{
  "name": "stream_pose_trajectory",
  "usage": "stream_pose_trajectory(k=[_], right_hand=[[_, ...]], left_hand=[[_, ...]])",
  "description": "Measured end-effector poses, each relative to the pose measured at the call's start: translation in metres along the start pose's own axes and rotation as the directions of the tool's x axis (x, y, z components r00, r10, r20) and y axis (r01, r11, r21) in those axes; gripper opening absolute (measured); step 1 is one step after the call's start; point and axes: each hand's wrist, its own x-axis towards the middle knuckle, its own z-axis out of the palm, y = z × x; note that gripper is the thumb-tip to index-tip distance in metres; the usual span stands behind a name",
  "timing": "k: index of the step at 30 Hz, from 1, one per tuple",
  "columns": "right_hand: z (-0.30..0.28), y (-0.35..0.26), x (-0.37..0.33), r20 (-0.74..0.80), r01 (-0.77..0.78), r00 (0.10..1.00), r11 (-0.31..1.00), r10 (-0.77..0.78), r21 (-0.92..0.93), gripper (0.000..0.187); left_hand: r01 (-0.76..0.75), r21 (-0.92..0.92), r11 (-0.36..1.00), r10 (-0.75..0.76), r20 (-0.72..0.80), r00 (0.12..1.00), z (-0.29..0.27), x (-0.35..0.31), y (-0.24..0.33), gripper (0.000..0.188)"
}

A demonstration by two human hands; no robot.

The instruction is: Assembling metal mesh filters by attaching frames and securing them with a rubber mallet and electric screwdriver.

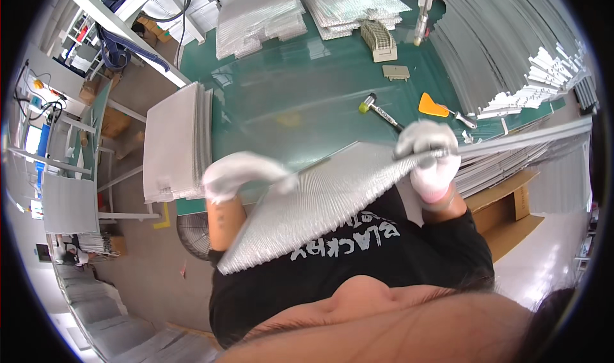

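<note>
A pale grey, finely pleated panel [320, 203] slants in front of my chest, its lower left corner dipping toward the floor. My right hand [432, 162], in a white glove with grey on the fingers, is closed around the panel's right corner. On the other side, my gloved left hand [246, 173] is blurred by motion; its fingers stretch out over the panel's upper left edge, and whether they touch it I cannot tell. A mallet [382, 112] with a yellow-green head lies on the table just beyond my right hand. Beside it is an orange scraper [435, 106].
Stacks of pleated panels [259, 21] stand on the green table [275, 75]. Beige plastic pieces [378, 41] sit near the back. Flat white panels [176, 146] lean at the left edge, and tall grey stacks [499, 37] fill the right. A cardboard box [511, 216] is below right.
</note>
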Motion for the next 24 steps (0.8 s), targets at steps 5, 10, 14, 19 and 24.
stream_pose_trajectory(k=[5,10,14,19,24], right_hand=[[0.020,0.027,0.053,-0.104,-0.169,0.984,0.953,0.147,-0.251,0.011],[0.037,0.086,0.068,-0.062,-0.156,0.986,0.986,0.153,-0.049,0.047],[0.033,0.146,-0.017,0.109,-0.272,0.939,0.897,0.327,-0.348,0.092],[0.031,0.158,-0.069,0.135,-0.367,0.877,0.825,0.460,-0.431,0.094],[0.021,0.161,-0.070,0.160,-0.390,0.808,0.718,0.567,-0.576,0.087]], left_hand=[[0.089,0.511,0.855,0.463,-0.829,0.314,0.054,-0.031,0.036,0.062],[0.509,0.571,0.645,0.660,-0.751,0.005,0.011,0.005,0.016,0.019],[0.207,0.623,0.755,0.622,-0.779,0.075,-0.004,0.007,0.013,0.014],[0.353,0.568,0.743,0.595,-0.803,0.040,-0.004,0.010,0.014,0.004],[0.366,0.552,0.749,0.585,-0.811,0.025,0.001,0.009,0.014,0.005]])
